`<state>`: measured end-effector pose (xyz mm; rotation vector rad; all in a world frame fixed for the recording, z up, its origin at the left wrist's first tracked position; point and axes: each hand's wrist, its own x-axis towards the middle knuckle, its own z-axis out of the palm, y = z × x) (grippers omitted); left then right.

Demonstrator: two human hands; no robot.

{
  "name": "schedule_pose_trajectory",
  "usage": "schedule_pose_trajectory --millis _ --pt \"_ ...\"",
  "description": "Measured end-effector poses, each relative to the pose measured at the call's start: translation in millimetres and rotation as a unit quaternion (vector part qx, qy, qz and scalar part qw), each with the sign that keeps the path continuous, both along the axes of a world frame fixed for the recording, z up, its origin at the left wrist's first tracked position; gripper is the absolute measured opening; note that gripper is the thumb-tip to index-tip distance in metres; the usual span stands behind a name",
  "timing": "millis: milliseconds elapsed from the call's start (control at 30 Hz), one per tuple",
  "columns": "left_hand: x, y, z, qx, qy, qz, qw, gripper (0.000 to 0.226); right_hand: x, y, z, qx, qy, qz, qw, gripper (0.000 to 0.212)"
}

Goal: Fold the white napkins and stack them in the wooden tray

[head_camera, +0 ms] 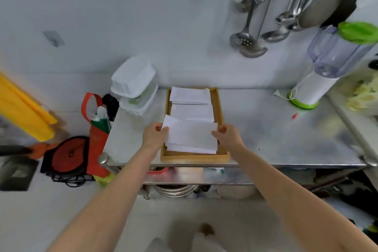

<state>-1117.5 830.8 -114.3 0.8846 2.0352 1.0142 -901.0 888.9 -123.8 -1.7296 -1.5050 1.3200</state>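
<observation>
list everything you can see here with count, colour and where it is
wooden tray: 1, light wood, on the steel table by its front edge
folded napkin stacks: 3, white, in the tray, far, middle and near
top napkin: 1, white, on the near stack, held at both ends
steel table: 1, silver
plastic containers: 2 stacked, white, left of the tray by the wall
blender: 1, clear jug, green lid, white base, right rear of the table
hanging utensils: several, metal, wall upper right
red bag: 1, left of the table
left hand: pinches the napkin's left end
right hand: pinches its right end
</observation>
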Motion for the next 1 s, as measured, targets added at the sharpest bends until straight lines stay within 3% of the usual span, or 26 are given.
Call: schedule_pose_trajectory --millis 100,167,233,367,567,733,867,933,1000 --pt "-4 23 -1 -0.004 -0.004 0.038 0.999 0.02 -10 30 -1 0.01 -0.015 -0.017 1.0 0.017" --pt "-7 43 -3 0.008 0.037 0.029 0.999 0.017 -16 49 -1 0.05 -0.051 -0.014 0.997 0.011" --pt "-11 63 -6 0.02 0.087 -0.02 0.996 0.013 -23 67 -3 0.094 -0.08 0.005 0.992 0.013" --pt "-17 90 -15 0.035 0.146 -0.122 0.981 0.032 -36 89 -11 0.136 -0.113 0.009 0.984 0.031" --pt "-35 121 -32 -0.006 0.181 -0.208 0.961 0.046 -57 115 -25 0.129 -0.194 0.065 0.97 0.046" --pt "-43 129 -53 -0.05 0.212 -0.255 0.942 0.047 -60 113 -55 0.109 -0.301 0.142 0.937 0.043" --pt "-52 133 -61 -0.073 0.316 -0.304 0.896 0.047 -57 109 -66 0.145 -0.447 0.222 0.854 0.048" --pt "-55 136 -58 -0.071 0.389 -0.32 0.861 0.048 -55 108 -65 0.133 -0.439 0.238 0.856 0.046" --pt "-52 140 -49 -0.037 0.407 -0.345 0.845 0.047 -53 105 -57 0.123 -0.392 0.203 0.889 0.041"
